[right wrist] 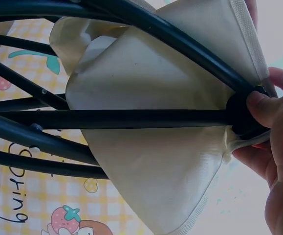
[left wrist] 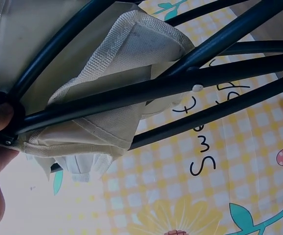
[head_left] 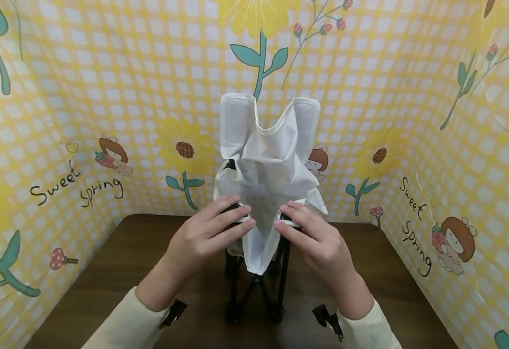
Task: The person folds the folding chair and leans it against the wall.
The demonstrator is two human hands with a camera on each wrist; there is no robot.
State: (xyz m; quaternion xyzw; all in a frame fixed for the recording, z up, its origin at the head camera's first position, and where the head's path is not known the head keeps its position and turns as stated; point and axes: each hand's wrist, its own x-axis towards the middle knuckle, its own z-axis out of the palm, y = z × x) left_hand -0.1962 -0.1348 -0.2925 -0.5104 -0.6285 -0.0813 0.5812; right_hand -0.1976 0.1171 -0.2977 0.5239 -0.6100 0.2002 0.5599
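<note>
A small folding camp chair [head_left: 268, 167] with cream fabric and black tubular legs [head_left: 283, 266] stands partly folded on the table. My left hand [head_left: 210, 230] grips its near left corner, fingers over the top; in the left wrist view the thumb [left wrist: 3, 113] presses a black corner joint. On the near right corner, my right hand [head_left: 313, 237] holds in the same way, and the right wrist view shows its thumb [right wrist: 262, 106] on the other joint [right wrist: 241, 115]. Between the hands the seat fabric [head_left: 259, 249] sags into a V. The backrest rises behind, its middle drooping.
The dark brown wooden table [head_left: 136, 271] lies under the chair. A yellow-and-white checked cloth [head_left: 149, 72] printed with flowers surrounds it at the back and both sides. Black straps hang by the left cuff [head_left: 173, 312] and right cuff [head_left: 327, 320].
</note>
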